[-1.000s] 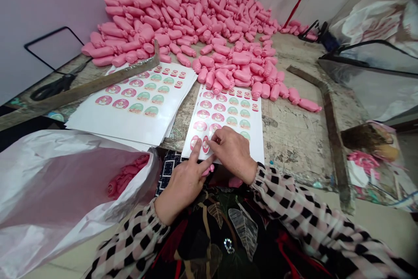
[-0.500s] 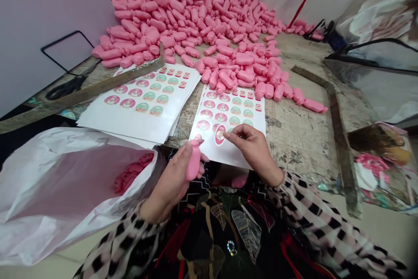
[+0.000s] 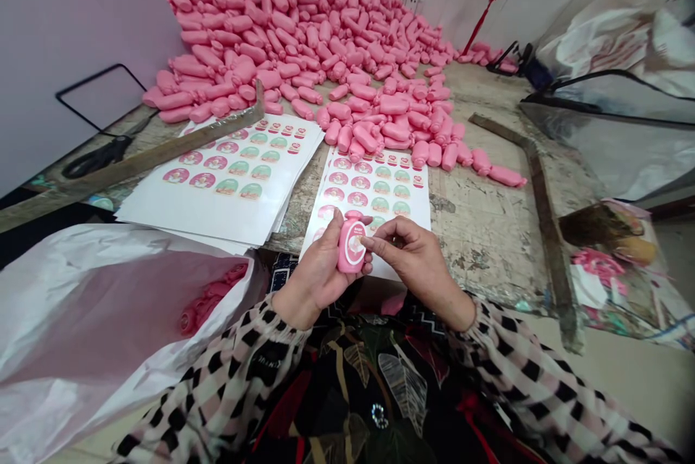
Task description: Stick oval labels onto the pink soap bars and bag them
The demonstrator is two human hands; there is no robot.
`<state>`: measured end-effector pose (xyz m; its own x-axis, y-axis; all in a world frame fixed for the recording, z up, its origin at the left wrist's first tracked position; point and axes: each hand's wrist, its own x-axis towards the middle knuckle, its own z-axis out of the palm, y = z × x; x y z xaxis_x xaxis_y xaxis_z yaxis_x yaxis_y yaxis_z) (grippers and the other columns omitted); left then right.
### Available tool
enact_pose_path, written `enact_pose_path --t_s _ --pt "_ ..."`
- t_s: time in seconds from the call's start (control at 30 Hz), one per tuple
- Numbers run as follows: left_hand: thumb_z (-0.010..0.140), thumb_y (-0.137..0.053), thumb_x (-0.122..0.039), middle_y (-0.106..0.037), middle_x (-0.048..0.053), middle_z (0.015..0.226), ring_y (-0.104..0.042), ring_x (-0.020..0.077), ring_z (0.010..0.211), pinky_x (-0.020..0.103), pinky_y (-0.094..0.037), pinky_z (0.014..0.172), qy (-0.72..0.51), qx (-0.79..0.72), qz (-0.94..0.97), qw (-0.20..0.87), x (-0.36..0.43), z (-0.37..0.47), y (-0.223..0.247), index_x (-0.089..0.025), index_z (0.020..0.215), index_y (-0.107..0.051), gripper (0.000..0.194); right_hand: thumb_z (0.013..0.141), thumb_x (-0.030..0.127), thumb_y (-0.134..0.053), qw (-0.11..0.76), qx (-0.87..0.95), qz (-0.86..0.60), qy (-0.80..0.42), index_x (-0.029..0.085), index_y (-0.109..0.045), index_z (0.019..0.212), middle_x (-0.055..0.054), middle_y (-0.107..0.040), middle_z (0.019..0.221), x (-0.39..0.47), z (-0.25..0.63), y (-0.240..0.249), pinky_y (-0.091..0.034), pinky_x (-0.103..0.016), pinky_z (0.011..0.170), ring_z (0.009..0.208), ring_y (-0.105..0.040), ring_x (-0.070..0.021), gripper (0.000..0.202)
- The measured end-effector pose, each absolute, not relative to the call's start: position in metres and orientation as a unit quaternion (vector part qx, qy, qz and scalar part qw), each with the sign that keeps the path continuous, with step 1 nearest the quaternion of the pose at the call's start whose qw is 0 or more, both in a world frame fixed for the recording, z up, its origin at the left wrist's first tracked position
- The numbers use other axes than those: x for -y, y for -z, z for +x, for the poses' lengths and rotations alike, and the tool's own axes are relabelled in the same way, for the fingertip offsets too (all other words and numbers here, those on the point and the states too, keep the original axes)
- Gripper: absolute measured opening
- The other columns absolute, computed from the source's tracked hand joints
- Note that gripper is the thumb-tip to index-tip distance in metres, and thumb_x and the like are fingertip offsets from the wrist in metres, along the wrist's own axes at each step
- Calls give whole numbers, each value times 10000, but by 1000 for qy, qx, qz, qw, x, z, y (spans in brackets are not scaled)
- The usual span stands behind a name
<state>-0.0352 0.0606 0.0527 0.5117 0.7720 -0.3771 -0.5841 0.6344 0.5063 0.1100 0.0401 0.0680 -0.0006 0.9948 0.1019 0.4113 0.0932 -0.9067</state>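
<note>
Pink bottle (image 3: pixel 352 247); within left hand (image 3: pixel 319 266)

Oval label (image 3: pixel 356 241) on a pink bottle (image 3: pixel 344 260)
Left hand (image 3: pixel 312 274) holds the bottle, right hand (image 3: pixel 422 261) touches the label's edge; behind, 2 sticker-sheet stacks (image 3: pixel 217 219) and heaped pink bottles (image 3: pixel 304 24) lie on the bench (image 3: pixel 478 232).

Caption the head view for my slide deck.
Left hand holds a pink bottle, right hand pinches an oval label at its front; similar bottles heap beyond.
</note>
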Motion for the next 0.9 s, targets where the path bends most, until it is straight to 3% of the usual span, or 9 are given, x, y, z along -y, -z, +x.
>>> enact_pose_path --t_s 0.33,0.5,0.57,0.63,0.73,0.8,0.9 --pt "849 -440 -520 -580 37 778 -554 104 571 246 -507 507 -402 -317 183 840 -62 -32 -63 -164 1053 -587 436 770 446 -622 399 626 -579 -337 212 -598 743 6 -614 758 -41 111 -64 -406 -271 635 679 -542 -133 237" --pt "822 -433 -579 -575 40 773 -586 142 619 306 -530 547 -365 -304 250 844 -61 -38 -63 -184 1126 -537 509 800 433 -593 381 655 -581 -296 215 -582 725 21 -600 716 -40 112 -65 -387 -254 620 673 -546 -124 231" --pt "800 -578 -438 -571 24 792 -591 139 636 304 -528 576 -339 -300 291 843 -59 -42 -62 -206 1155 -501 431 818 410 -578 348 692 -582 -247 214 -591 733 17 -590 724 -37 113 -69 -373 -246 616 685 -540 -119 215" --pt "737 -675 -205 -567 4 802 -594 125 652 281 -520 612 -315 -297 317 844 -58 -45 -60 -220 1169 -469 479 835 400 -553 300 731 -586 -177 213 -613 763 3 -583 750 -33 116 -75 -356 -249 614 698 -533 -122 209" --pt "711 -645 -73 -565 -1 806 -595 116 672 264 -509 640 -305 -290 316 850 -58 -47 -59 -217 1170 -445 520 827 433 -549 259 738 -612 -116 219 -640 803 -15 -582 790 -32 120 -80 -346 -266 632 730 -535 -140 234" --pt "730 -622 -83 -563 -2 798 -596 115 664 267 -506 639 -312 -288 317 848 -58 -47 -59 -221 1176 -429 506 785 469 -587 282 705 -630 -162 227 -644 812 -14 -585 811 -35 122 -80 -365 -273 652 746 -540 -148 251" --pt "724 -631 -102 -551 -17 787 -607 127 646 286 -508 625 -307 -286 340 842 -57 -43 -63 -249 1190 -387 546 675 488 -686 359 602 -619 -353 227 -627 874 -7 -593 866 -43 121 -77 -406 -269 641 727 -547 -141 333"
